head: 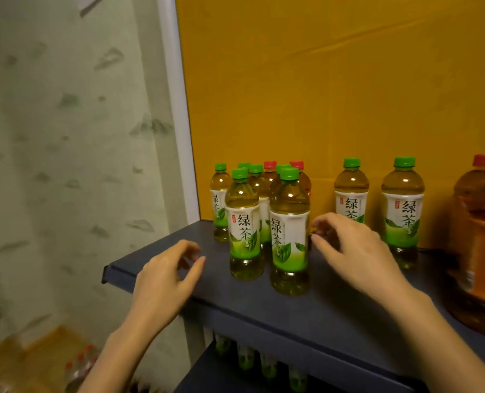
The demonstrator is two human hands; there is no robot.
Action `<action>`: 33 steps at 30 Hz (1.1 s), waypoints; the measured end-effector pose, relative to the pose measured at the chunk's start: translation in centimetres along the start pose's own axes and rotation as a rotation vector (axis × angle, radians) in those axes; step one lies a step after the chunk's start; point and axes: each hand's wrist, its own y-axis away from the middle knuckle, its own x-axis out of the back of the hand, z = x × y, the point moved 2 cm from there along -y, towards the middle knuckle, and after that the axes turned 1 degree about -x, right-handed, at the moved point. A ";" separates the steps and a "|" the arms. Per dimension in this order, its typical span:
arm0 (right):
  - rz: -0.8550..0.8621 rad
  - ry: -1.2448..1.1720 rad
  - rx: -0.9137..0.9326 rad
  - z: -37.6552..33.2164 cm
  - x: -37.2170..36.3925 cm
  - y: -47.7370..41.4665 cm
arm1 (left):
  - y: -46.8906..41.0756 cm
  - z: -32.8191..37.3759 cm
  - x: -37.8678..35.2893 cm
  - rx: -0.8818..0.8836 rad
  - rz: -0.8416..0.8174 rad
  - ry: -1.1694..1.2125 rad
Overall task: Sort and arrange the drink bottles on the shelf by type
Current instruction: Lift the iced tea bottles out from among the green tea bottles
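Observation:
On the dark blue shelf (264, 310) a cluster of several green-capped green tea bottles stands at the left; the nearest two are one bottle (244, 225) and another bottle (289, 234). Two red-capped bottles (270, 171) stand behind them. Two more green tea bottles (350, 191) (403, 205) stand apart to the right. My left hand (164, 276) hovers left of the cluster, fingers curled and apart, holding nothing. My right hand (351, 248) hovers just right of the nearest bottle, fingers spread, empty, partly covering a bottle behind it.
Large red-capped jugs of amber drink (479, 239) stand at the right edge. A yellow board (320, 95) backs the shelf. More green tea bottles (266, 364) stand on the lower shelf. Red-capped bottles (79, 367) lie on the floor at lower left, beside a pale curtain (65, 165).

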 end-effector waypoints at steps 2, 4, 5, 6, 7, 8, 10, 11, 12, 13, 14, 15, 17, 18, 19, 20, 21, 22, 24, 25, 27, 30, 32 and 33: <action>0.036 -0.001 -0.033 -0.1 -0.1 -1.2 | -2.7 -1.0 -0.4 -0.063 -0.014 0.094; 0.075 0.007 -0.071 -0.1 -0.2 -2.6 | -5.6 -2.0 -0.8 -0.147 -0.045 0.187; 0.094 0.012 -0.086 -0.1 -0.2 -3.4 | -7.1 -2.2 -1.0 -0.186 -0.063 0.228; 0.113 0.017 -0.097 0.0 -0.2 -4.2 | -8.6 -2.3 -1.1 -0.219 -0.078 0.273; 0.130 0.024 -0.111 0.0 -0.2 -5.1 | -10.1 -2.3 -1.1 -0.250 -0.088 0.312; 0.141 0.022 -0.126 0.1 -0.1 -6.0 | -11.6 -2.1 -1.0 -0.282 -0.093 0.355; 0.146 -0.028 -0.154 0.3 -0.1 -7.7 | -14.5 -1.6 -0.6 -0.335 -0.094 0.437; 0.142 -0.057 -0.171 0.3 -0.1 -8.5 | -15.9 -1.2 -0.4 -0.355 -0.099 0.468; 0.138 -0.073 -0.185 0.5 -0.2 -9.3 | -17.2 -0.8 -0.4 -0.370 -0.111 0.497; 0.131 -0.085 -0.201 0.7 -0.3 -10.1 | -18.5 -0.4 -0.6 -0.378 -0.125 0.515; 0.121 -0.106 -0.221 1.0 -0.4 -10.9 | -19.8 0.0 -1.0 -0.385 -0.142 0.522; 0.107 -0.139 -0.246 1.3 -0.5 -11.5 | -21.1 0.5 -1.5 -0.387 -0.169 0.516; 0.078 -0.224 -0.285 1.9 -0.9 -12.7 | -23.5 1.4 -3.1 -0.378 -0.245 0.503; 0.064 -0.271 -0.300 2.3 -1.1 -13.3 | -24.6 1.8 -4.0 -0.377 -0.278 0.487; 0.040 -0.315 -0.315 2.5 -1.4 -13.8 | -25.7 2.1 -5.0 -0.380 -0.308 0.456; 0.011 -0.358 -0.326 2.8 -1.7 -14.3 | -26.8 2.4 -6.0 -0.383 -0.344 0.411; -0.028 -0.389 -0.338 2.9 -2.0 -14.8 | -27.8 2.7 -7.0 -0.384 -0.391 0.358; -0.075 -0.411 -0.343 3.0 -2.3 -15.1 | -28.6 3.0 -7.9 -0.384 -0.452 0.302; -0.182 -0.439 -0.339 3.3 -2.9 -15.6 | -30.0 3.6 -9.7 -0.396 -0.605 0.208; -0.226 -0.446 -0.334 3.4 -3.1 -15.6 | -30.5 3.9 -10.4 -0.404 -0.689 0.181; -0.293 -0.472 -0.323 3.7 -3.7 -15.5 | -31.1 4.4 -11.5 -0.415 -0.845 0.153; -0.338 -0.533 -0.313 4.0 -4.2 -15.1 | -31.7 4.8 -12.8 -0.434 -1.051 0.058; -0.367 -0.563 -0.333 3.7 -4.2 -15.0 | -32.1 4.9 -13.6 -0.430 -1.168 -0.011; -0.387 -0.574 -0.328 3.4 -4.1 -15.1 | -32.3 5.0 -13.9 -0.425 -1.210 -0.019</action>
